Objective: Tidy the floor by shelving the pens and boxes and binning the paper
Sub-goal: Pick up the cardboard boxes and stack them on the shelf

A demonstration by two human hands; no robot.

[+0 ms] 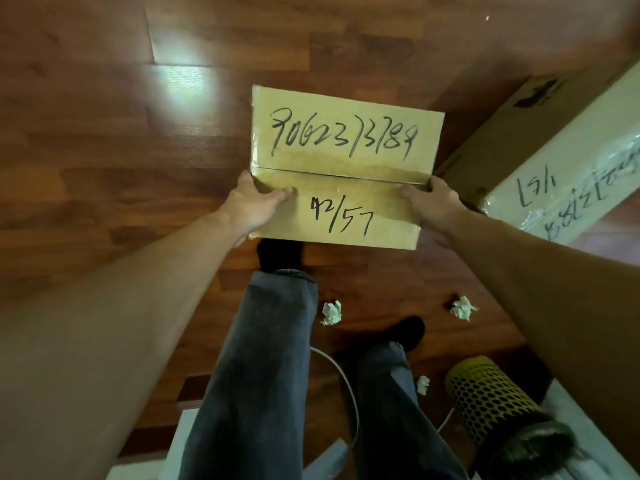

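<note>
A flat brown cardboard box (346,143) with black handwritten numbers on its taped lid is held above the wooden floor. My left hand (251,206) grips its left side and my right hand (434,206) grips its right side, thumbs on top. Three crumpled white paper balls lie on the floor: one (331,312) between my feet, one (463,307) to the right, and a small one (423,384) beside the bin. A yellow perforated waste bin (491,400) stands at the lower right. No pens are in view.
A long large cardboard box (540,140) with a white taped face lies on the floor at the right. A white cable (348,382) curves behind my legs. White furniture edges (180,441) show at the bottom. My legs and black socks stand below the box.
</note>
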